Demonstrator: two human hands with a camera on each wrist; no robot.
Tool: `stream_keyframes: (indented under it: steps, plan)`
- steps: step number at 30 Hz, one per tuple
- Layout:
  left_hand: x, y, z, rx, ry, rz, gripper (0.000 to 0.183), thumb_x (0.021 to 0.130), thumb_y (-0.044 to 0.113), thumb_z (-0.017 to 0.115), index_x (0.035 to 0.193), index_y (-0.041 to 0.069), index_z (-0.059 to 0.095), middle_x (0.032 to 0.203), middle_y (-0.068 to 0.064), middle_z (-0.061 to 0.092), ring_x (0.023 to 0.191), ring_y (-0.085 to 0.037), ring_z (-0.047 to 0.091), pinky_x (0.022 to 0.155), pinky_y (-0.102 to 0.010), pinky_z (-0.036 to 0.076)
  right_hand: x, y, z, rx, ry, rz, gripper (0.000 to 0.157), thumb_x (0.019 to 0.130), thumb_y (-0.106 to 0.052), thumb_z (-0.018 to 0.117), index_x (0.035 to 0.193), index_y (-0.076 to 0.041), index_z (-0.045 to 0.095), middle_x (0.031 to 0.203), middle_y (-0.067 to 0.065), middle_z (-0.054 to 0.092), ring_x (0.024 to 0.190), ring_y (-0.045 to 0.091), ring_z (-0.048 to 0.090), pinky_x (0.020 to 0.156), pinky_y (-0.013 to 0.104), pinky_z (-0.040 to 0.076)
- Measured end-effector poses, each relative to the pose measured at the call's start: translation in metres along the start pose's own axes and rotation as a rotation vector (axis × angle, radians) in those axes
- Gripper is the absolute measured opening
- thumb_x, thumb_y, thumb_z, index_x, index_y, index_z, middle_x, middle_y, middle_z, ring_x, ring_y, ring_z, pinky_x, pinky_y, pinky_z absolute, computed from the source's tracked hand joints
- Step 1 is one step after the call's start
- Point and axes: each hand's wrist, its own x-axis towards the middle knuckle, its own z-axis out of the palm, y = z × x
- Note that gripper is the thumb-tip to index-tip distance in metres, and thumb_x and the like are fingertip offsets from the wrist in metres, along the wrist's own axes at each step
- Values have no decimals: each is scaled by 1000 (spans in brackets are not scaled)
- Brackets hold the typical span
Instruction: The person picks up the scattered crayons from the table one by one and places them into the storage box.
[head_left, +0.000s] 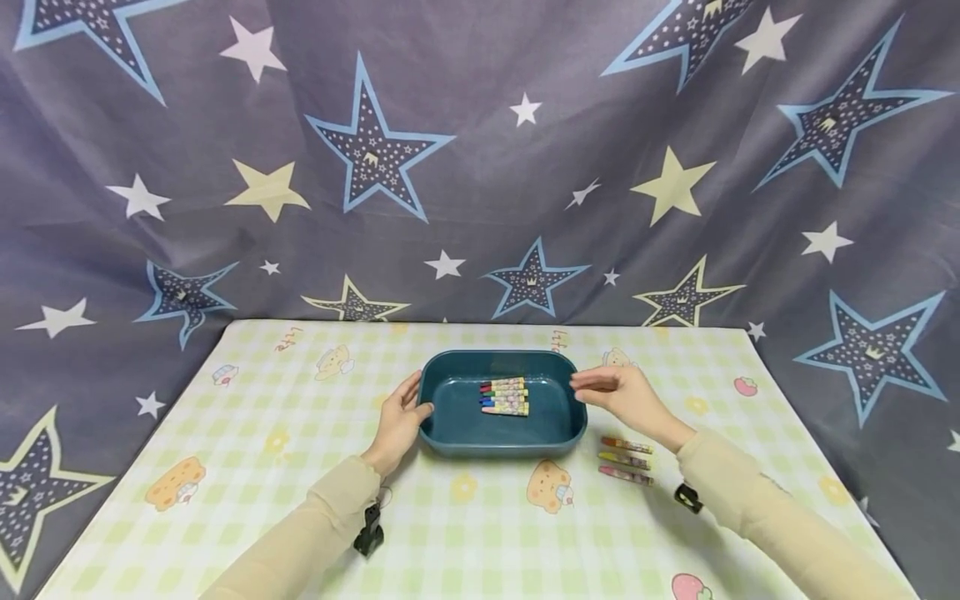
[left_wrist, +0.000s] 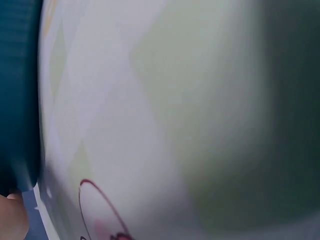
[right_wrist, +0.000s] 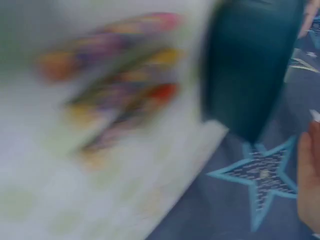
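A dark teal plastic box point(head_left: 495, 446) with rounded corners stands near the middle of the table. Several crayons point(head_left: 505, 396) in printed paper wrappers lie side by side on its floor. My left hand point(head_left: 399, 423) holds the box's left end, thumb at the rim and fingers along the outside. At the right end, my right hand point(head_left: 626, 400) is beside the rim with its fingers fairly straight and nothing in them; whether they touch the box I cannot tell. Below that hand three crayons, orange, yellow point(head_left: 626, 460) and pink, lie on the cloth, blurred in the right wrist view.
A green-and-white checked tablecloth point(head_left: 300, 450) with cartoon prints covers the table. Behind the table's far edge hangs a grey curtain point(head_left: 480, 200) with stars. Dark wrist devices point(head_left: 369, 533) are worn near both sleeves.
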Motion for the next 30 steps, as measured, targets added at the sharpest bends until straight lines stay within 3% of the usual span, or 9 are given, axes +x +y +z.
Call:
stream_keyframes:
  steps: [5,10,18,24,30]
  plan:
    - [1,1,1,3,-5,11,63,88,-1,51,145,9,27,148,-13,30,135,-27,32,107,-35,36,-20,26,-14,-66,48,3,25,82,-7,66,104,5,67,105,20,66,90,16,67,75,18,55]
    - [1,0,1,-5,-7,28,63,86,-2,51,144,7,28,147,-15,30,135,-29,31,108,-37,35,-36,45,-21,-82,18,65,26,83,-9,65,105,4,66,105,20,66,91,19,67,75,16,54]
    - [-1,0,0,3,-8,15,63,87,-1,52,144,7,27,147,-14,31,134,-28,32,107,-37,36,-55,75,-24,-98,-1,96,27,82,-9,66,105,5,66,102,19,67,88,18,67,75,14,53]
    - [-2,2,1,8,0,21,63,87,0,52,144,9,28,147,-13,30,135,-29,32,108,-38,35,-60,86,-27,-155,2,103,28,80,-9,68,105,4,66,100,15,69,89,21,67,75,14,51]
    - [-1,1,0,3,2,17,63,87,-1,52,144,9,28,147,-14,30,135,-29,31,108,-38,35,-62,92,-25,-172,-6,117,26,82,-2,64,107,7,64,103,19,67,95,31,65,73,14,52]
